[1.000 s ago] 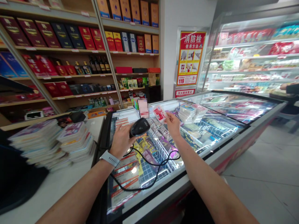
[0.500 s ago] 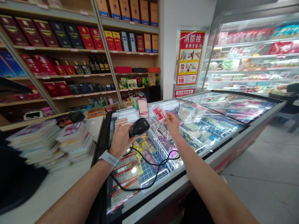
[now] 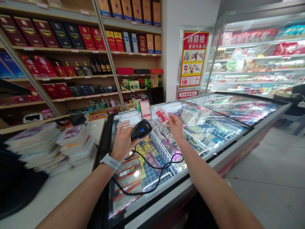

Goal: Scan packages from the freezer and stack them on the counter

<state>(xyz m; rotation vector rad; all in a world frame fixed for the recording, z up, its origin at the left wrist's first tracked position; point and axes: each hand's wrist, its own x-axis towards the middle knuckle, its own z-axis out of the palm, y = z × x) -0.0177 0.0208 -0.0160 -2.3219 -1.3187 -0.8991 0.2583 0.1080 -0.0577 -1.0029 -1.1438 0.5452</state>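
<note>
My left hand (image 3: 123,142) is wrapped round a black corded scanner (image 3: 141,129), whose top shows a blue light. Between its thumb and fingers, my right hand (image 3: 175,125) pinches a small red and white packet (image 3: 161,115) by its right edge. The packet is to the right of the scanner head, apart from it, above the freezer's glass top. The scanner's black cable (image 3: 152,193) loops over the glass. Beyond my right hand, stacks of flat packets (image 3: 191,115) rest on the freezer.
A glass-topped freezer (image 3: 234,149) with wire baskets inside stretches to the right. Stacked flat packs (image 3: 75,143) stand on the white counter (image 3: 69,194) at left. Shelves of boxes (image 3: 138,55) rise behind. At the far right edge, a person's arm (image 3: 296,89) shows.
A blue light now shows on top of the scanner. Both hands keep almost the same position and hold.
</note>
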